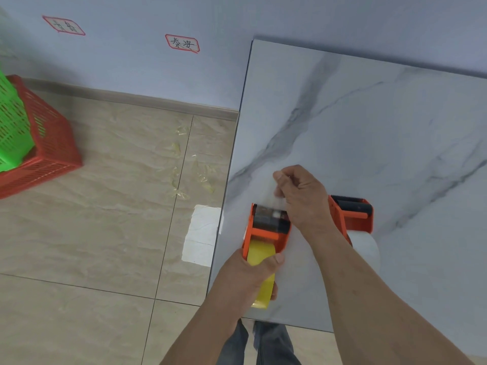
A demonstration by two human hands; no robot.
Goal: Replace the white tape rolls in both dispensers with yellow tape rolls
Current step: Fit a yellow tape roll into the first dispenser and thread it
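An orange tape dispenser (268, 229) with a yellow tape roll (261, 252) in it is held over the table's left edge. My left hand (253, 277) grips its handle and the roll. My right hand (300, 198) pinches a thin strip of tape pulled up from the dispenser's front end; the strip is blurred. A second orange dispenser (354, 217) lies on the marble table (369, 127) just right of my right wrist, and it holds a white tape roll (367, 248), partly hidden by my right forearm.
The table's left edge runs beside a beige tiled floor. Crumpled tape scraps (189, 177) and a white sheet of paper (201, 235) lie on the floor. A red basket (50, 151) with a green basket (10, 127) inside stands at far left by the wall.
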